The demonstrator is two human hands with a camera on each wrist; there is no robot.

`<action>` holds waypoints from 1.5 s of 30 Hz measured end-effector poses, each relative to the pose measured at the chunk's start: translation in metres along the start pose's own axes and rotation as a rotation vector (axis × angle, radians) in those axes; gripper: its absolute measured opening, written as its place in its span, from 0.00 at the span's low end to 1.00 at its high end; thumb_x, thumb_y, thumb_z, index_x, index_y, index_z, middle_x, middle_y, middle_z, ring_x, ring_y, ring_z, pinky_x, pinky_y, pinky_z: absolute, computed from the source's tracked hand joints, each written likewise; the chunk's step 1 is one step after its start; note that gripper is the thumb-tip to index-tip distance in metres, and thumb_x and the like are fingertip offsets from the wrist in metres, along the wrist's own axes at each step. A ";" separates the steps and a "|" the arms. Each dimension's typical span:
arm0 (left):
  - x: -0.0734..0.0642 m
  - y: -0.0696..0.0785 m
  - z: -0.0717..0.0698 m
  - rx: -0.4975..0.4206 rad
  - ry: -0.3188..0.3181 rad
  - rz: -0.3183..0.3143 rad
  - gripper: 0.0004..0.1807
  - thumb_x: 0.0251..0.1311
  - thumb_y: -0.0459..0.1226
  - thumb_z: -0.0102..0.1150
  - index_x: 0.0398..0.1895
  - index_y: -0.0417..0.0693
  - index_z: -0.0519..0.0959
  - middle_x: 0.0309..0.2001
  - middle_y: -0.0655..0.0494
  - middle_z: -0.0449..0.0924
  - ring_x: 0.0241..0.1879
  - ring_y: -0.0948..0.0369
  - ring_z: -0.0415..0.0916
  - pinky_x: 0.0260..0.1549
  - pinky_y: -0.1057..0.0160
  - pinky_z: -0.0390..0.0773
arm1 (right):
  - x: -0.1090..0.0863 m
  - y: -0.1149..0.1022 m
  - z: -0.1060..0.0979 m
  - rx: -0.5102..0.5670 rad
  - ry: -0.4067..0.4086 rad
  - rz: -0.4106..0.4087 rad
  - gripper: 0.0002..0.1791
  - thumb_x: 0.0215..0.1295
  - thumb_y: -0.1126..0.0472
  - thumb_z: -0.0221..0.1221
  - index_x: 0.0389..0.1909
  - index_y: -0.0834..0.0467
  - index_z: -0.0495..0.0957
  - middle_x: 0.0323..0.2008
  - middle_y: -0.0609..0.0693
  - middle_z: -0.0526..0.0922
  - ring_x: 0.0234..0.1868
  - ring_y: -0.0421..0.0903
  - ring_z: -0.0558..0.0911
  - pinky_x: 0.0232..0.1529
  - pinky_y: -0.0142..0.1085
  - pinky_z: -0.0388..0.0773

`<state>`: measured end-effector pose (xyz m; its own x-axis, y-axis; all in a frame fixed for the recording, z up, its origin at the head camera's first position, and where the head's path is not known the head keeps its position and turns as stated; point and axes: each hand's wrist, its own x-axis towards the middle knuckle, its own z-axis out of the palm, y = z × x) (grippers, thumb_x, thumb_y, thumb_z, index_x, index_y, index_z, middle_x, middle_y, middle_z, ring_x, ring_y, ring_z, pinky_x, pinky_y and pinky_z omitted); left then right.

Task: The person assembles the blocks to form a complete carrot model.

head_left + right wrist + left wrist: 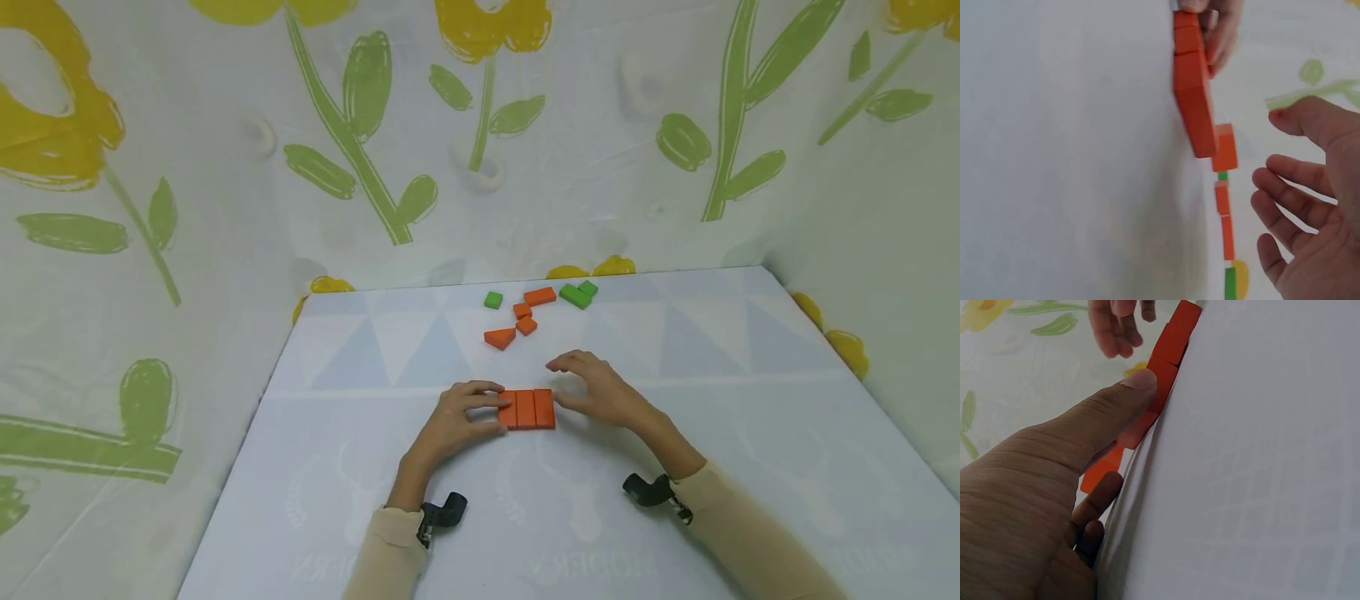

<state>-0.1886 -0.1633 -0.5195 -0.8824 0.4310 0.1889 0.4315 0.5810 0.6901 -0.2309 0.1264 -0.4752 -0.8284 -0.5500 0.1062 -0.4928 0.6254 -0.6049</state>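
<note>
Blocks (527, 409) of plain, flat-faced orange, three in number, are set side by side in a row at the middle of the surface (465, 542), with fine seams seen between them and their long sides running from near to far. The leftmost is pinched by the left hand (462, 414), its thumb laid against the near end and its fingers at the far end and top. The right hand (597, 390) is held wide just right of the row, its fingers spread and nothing gripped. Farther off, a triangular orange piece (500, 337), two small orange pieces (522, 310), an orange bar (540, 297) and three green pieces (575, 296) are scattered toward the far edge. The surface is pale, patterned with blue-grey triangles along its far part and faintly lettered nearer. It is enclosed at left, right and far side by white sheeting (555, 221) printed with yellow flowers and green leaves.
</note>
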 end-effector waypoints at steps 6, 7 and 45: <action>-0.001 -0.003 -0.003 0.009 0.008 -0.001 0.22 0.57 0.52 0.72 0.56 0.66 0.84 0.62 0.71 0.74 0.63 0.62 0.66 0.66 0.46 0.58 | 0.019 -0.001 -0.003 0.071 0.194 0.004 0.22 0.66 0.57 0.66 0.58 0.60 0.79 0.55 0.52 0.79 0.54 0.54 0.77 0.55 0.53 0.76; -0.001 -0.003 -0.003 0.010 0.011 0.001 0.22 0.56 0.51 0.72 0.56 0.66 0.85 0.62 0.70 0.74 0.63 0.62 0.66 0.66 0.46 0.58 | 0.022 -0.001 -0.002 0.068 0.211 0.023 0.22 0.66 0.56 0.66 0.58 0.60 0.79 0.54 0.53 0.79 0.54 0.54 0.76 0.55 0.53 0.76; -0.001 -0.002 0.001 0.006 0.016 0.016 0.22 0.56 0.50 0.72 0.56 0.66 0.84 0.62 0.71 0.74 0.62 0.64 0.65 0.64 0.48 0.60 | 0.100 0.029 0.016 0.054 0.331 0.134 0.17 0.62 0.58 0.69 0.49 0.60 0.82 0.45 0.53 0.81 0.49 0.53 0.75 0.52 0.47 0.76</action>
<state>-0.1886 -0.1638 -0.5216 -0.8780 0.4296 0.2111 0.4470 0.5782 0.6825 -0.3235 0.0804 -0.4950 -0.9305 -0.2503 0.2676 -0.3664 0.6451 -0.6705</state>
